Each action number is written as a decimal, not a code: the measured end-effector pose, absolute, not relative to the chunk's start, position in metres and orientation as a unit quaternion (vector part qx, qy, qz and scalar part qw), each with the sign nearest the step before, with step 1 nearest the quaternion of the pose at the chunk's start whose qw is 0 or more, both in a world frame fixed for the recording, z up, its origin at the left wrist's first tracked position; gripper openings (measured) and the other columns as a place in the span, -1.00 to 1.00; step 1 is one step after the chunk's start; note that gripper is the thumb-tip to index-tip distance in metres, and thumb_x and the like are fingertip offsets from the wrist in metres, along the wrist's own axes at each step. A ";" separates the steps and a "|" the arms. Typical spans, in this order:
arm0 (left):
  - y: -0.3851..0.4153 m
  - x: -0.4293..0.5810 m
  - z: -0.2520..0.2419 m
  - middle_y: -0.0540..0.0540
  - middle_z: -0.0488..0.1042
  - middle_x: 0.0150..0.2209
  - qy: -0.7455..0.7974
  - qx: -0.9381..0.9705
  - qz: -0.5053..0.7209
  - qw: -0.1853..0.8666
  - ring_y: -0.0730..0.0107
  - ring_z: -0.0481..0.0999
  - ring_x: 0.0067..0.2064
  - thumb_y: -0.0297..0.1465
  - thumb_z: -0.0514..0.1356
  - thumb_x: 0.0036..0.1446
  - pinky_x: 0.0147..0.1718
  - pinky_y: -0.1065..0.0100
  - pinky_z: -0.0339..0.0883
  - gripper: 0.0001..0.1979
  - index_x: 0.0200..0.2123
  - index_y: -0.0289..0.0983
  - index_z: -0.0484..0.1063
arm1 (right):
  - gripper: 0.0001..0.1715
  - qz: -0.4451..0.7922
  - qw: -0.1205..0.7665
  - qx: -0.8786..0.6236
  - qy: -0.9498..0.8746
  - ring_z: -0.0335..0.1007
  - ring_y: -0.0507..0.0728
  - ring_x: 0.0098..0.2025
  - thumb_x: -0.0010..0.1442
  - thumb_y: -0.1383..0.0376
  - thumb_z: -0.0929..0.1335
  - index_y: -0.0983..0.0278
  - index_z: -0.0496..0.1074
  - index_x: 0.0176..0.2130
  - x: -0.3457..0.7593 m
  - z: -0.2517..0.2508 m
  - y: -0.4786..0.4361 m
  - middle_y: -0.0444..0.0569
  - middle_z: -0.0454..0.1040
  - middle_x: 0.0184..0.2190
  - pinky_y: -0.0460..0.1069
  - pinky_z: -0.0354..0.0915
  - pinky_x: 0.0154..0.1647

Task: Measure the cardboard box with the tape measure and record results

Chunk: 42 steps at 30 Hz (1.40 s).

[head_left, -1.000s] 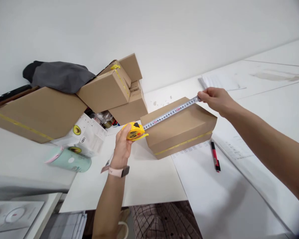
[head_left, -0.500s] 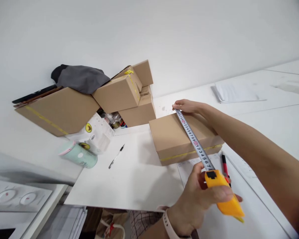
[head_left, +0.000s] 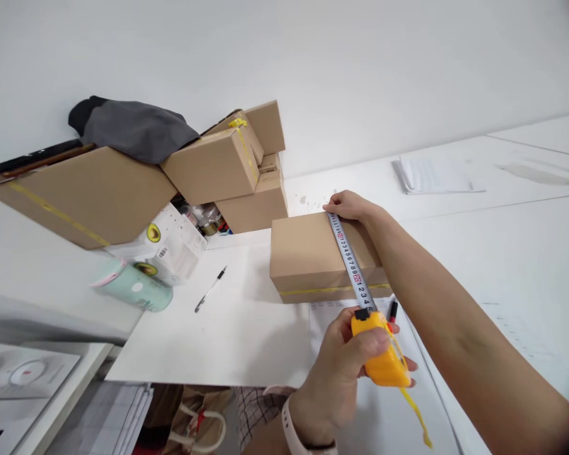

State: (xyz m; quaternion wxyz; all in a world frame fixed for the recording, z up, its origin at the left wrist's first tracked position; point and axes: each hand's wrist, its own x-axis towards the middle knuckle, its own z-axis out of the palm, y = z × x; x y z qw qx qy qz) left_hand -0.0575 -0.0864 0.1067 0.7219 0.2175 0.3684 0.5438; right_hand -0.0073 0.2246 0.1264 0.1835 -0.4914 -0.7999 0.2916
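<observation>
A flat brown cardboard box (head_left: 308, 256) with yellow tape lies on the white table (head_left: 502, 253). My left hand (head_left: 341, 360) is closed round a yellow tape measure case (head_left: 382, 354) just in front of the box's near edge. Its steel tape blade (head_left: 348, 259) runs across the box top from front to back. My right hand (head_left: 348, 205) pinches the blade's end against the box's far edge, my forearm crossing the box's right side. A red pen (head_left: 392, 309) peeks out beside the case.
Several stacked cardboard boxes (head_left: 218, 164) stand at the back left, a grey cloth (head_left: 133, 129) on top. A mint green bottle (head_left: 135, 287), a white carton (head_left: 171, 246) and a black pen (head_left: 210, 289) lie left of the box. Papers (head_left: 436, 175) lie far right.
The tape went from lying along the box's length to crossing its width. My left hand carried the case from the box's left end to its front; my right hand moved to the far edge.
</observation>
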 end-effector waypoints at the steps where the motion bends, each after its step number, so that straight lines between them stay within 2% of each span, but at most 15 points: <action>1: -0.088 -0.060 0.107 -0.12 0.46 -0.11 0.371 0.220 0.542 0.721 0.27 0.62 -0.35 -0.10 0.49 -0.17 -0.33 0.22 0.54 -0.46 -0.20 -0.26 0.42 | -0.68 0.297 0.182 -0.489 -0.800 0.26 0.09 -0.40 0.16 0.14 0.43 0.21 0.33 -0.50 -0.007 0.127 0.224 -0.10 0.41 -0.47 -0.01 0.18 -0.33; 7: -0.093 -0.068 0.106 -0.14 0.48 -0.11 0.391 0.235 0.537 0.710 0.25 0.62 -0.34 -0.06 0.46 -0.15 -0.36 0.24 0.55 -0.43 -0.15 -0.27 0.44 | -0.61 0.336 0.183 -0.478 -0.791 0.10 0.03 -0.49 0.15 0.15 0.43 0.21 0.23 -0.54 -0.001 0.130 0.220 -0.16 0.24 -0.56 -0.01 0.11 -0.42; 13: -0.093 -0.065 0.105 -0.13 0.47 -0.14 0.387 0.220 0.540 0.714 0.26 0.61 -0.35 -0.09 0.48 -0.20 -0.38 0.25 0.54 -0.44 -0.21 -0.25 0.41 | -0.62 0.342 0.166 -0.483 -0.789 0.22 0.06 -0.46 0.14 0.09 0.45 0.21 0.29 -0.51 -0.001 0.129 0.220 -0.12 0.37 -0.52 0.00 0.19 -0.39; 18: -0.094 -0.068 0.106 -0.14 0.47 -0.13 0.380 0.224 0.542 0.715 0.26 0.60 -0.35 -0.08 0.47 -0.18 -0.38 0.23 0.55 -0.46 -0.21 -0.25 0.42 | -0.62 0.337 0.162 -0.481 -0.793 0.37 0.14 -0.36 0.16 -0.01 0.44 0.21 0.40 -0.43 0.002 0.137 0.217 -0.02 0.53 -0.37 0.04 0.28 -0.29; 20: -0.102 -0.075 0.104 -0.16 0.48 -0.10 0.388 0.240 0.548 0.701 0.23 0.61 -0.34 -0.08 0.48 -0.17 -0.38 0.22 0.54 -0.44 -0.16 -0.24 0.44 | -0.58 0.361 0.209 -0.459 -0.784 0.44 0.18 -0.21 0.20 -0.09 0.40 0.21 0.48 -0.30 0.012 0.146 0.212 0.03 0.58 -0.21 0.05 0.33 -0.16; 22: -0.114 -0.087 0.099 -0.16 0.49 -0.11 0.414 0.269 0.571 0.656 0.15 0.61 -0.28 -0.09 0.50 -0.18 -0.35 0.20 0.54 -0.36 -0.06 -0.21 0.44 | -0.53 0.379 0.298 -0.442 -0.757 0.45 0.21 -0.05 0.26 -0.12 0.35 0.19 0.52 -0.15 0.031 0.155 0.204 0.07 0.58 -0.05 0.07 0.34 -0.02; 24: -0.127 -0.103 0.091 -0.17 0.50 -0.13 0.472 0.299 0.607 0.565 0.07 0.60 -0.17 -0.10 0.51 -0.17 -0.27 0.20 0.54 -0.26 0.08 -0.15 0.39 | -0.51 0.360 0.387 -0.458 -0.715 0.45 0.22 0.00 0.32 -0.11 0.30 0.21 0.52 -0.11 0.058 0.157 0.189 0.11 0.57 -0.03 0.08 0.33 0.04; 26: -0.135 -0.122 0.082 -0.16 0.51 -0.13 0.542 0.310 0.632 0.459 0.02 0.58 -0.05 -0.13 0.50 -0.12 -0.16 0.20 0.52 -0.22 0.17 -0.07 0.31 | -0.47 0.322 0.436 -0.503 -0.673 0.47 0.22 -0.06 0.37 -0.10 0.23 0.25 0.52 -0.12 0.088 0.148 0.170 0.15 0.57 -0.12 0.09 0.36 -0.01; 28: -0.136 -0.141 0.072 -0.14 0.52 -0.13 0.588 0.311 0.635 0.392 0.03 0.57 -0.02 -0.14 0.48 -0.06 -0.11 0.20 0.51 -0.26 0.17 -0.03 0.29 | -0.40 0.311 0.414 -0.546 -0.659 0.48 0.22 -0.15 0.40 -0.11 0.16 0.23 0.51 -0.01 0.117 0.130 0.149 0.15 0.55 -0.22 0.08 0.39 -0.11; 29: -0.133 -0.150 0.068 -0.13 0.51 -0.14 0.596 0.312 0.634 0.382 0.04 0.57 -0.02 -0.13 0.47 -0.04 -0.12 0.21 0.51 -0.30 0.15 -0.04 0.31 | -0.36 0.335 0.377 -0.544 -0.670 0.48 0.23 -0.17 0.40 -0.13 0.13 0.18 0.44 0.15 0.130 0.118 0.139 0.13 0.54 -0.24 0.08 0.40 -0.14; 31: -0.124 -0.164 0.062 -0.13 0.50 -0.12 0.586 0.317 0.631 0.396 0.05 0.59 -0.09 -0.11 0.45 -0.04 -0.19 0.22 0.53 -0.36 0.08 -0.09 0.36 | -0.26 0.395 0.302 -0.505 -0.706 0.49 0.24 -0.16 0.40 -0.15 0.10 0.06 0.17 0.39 0.147 0.098 0.121 0.10 0.54 -0.21 0.11 0.41 -0.08; 33: -0.113 -0.174 0.061 -0.15 0.50 -0.09 0.562 0.324 0.629 0.429 0.07 0.61 -0.15 -0.11 0.45 -0.07 -0.24 0.21 0.55 -0.38 0.05 -0.13 0.38 | -0.19 0.409 0.256 -0.468 -0.740 0.49 0.26 -0.10 0.35 -0.15 0.20 -0.03 0.02 0.46 0.152 0.086 0.108 0.06 0.54 -0.15 0.14 0.41 -0.01; 35: -0.103 -0.183 0.065 -0.15 0.51 -0.08 0.541 0.338 0.623 0.453 0.06 0.62 -0.17 -0.13 0.47 -0.10 -0.25 0.18 0.57 -0.36 0.03 -0.15 0.39 | -0.12 0.392 0.250 -0.461 -0.756 0.49 0.29 -0.09 0.21 -0.13 0.36 -0.06 0.15 0.41 0.145 0.087 0.100 0.03 0.54 -0.08 0.16 0.43 -0.04; 38: -0.086 -0.194 0.081 -0.16 0.52 -0.04 0.518 0.371 0.630 0.444 0.10 0.63 -0.21 -0.16 0.47 -0.12 -0.25 0.16 0.57 -0.36 0.03 -0.17 0.38 | -0.19 0.371 0.292 -0.486 -0.736 0.49 0.28 -0.17 0.03 -0.15 0.48 0.03 0.46 0.21 0.122 0.109 0.100 0.03 0.54 -0.08 0.13 0.47 -0.23; 42: -0.056 -0.209 0.110 -0.15 0.49 0.00 0.497 0.403 0.642 0.422 0.19 0.63 -0.24 -0.18 0.43 -0.05 -0.27 0.19 0.56 -0.43 0.01 -0.21 0.39 | -0.33 0.331 0.328 -0.513 -0.721 0.44 0.21 -0.33 0.06 -0.21 0.44 0.17 0.59 -0.04 0.098 0.142 0.118 0.04 0.53 -0.30 0.08 0.40 -0.41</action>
